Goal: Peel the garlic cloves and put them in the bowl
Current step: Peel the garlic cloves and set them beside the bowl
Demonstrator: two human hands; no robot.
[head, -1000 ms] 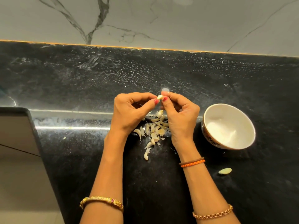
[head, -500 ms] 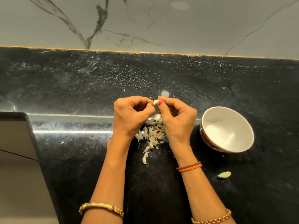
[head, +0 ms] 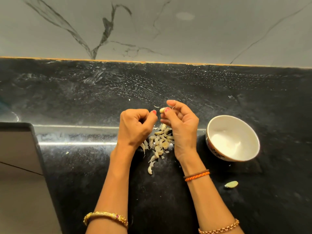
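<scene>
My right hand (head: 183, 125) pinches a small pale garlic clove (head: 162, 109) between thumb and forefinger, a thin strip of skin trailing by the fingers. My left hand (head: 135, 127) is curled just left of it, thumb and fingers closed, a small gap from the clove; whether it holds a bit of skin is hidden. Below both hands lies a pile of garlic cloves and peels (head: 158, 142) on the black countertop (head: 84, 166). A white bowl (head: 251, 132) stands to the right of my right hand, and looks empty.
A single greenish clove or peel (head: 231, 184) lies on the counter below the bowl. A grey panel (head: 18, 166) borders the counter at the left. A marble wall (head: 152, 27) rises behind the counter.
My hands have come apart: the left has let go of the clove and drawn slightly left, while the right keeps the clove. The view has shifted a little.
</scene>
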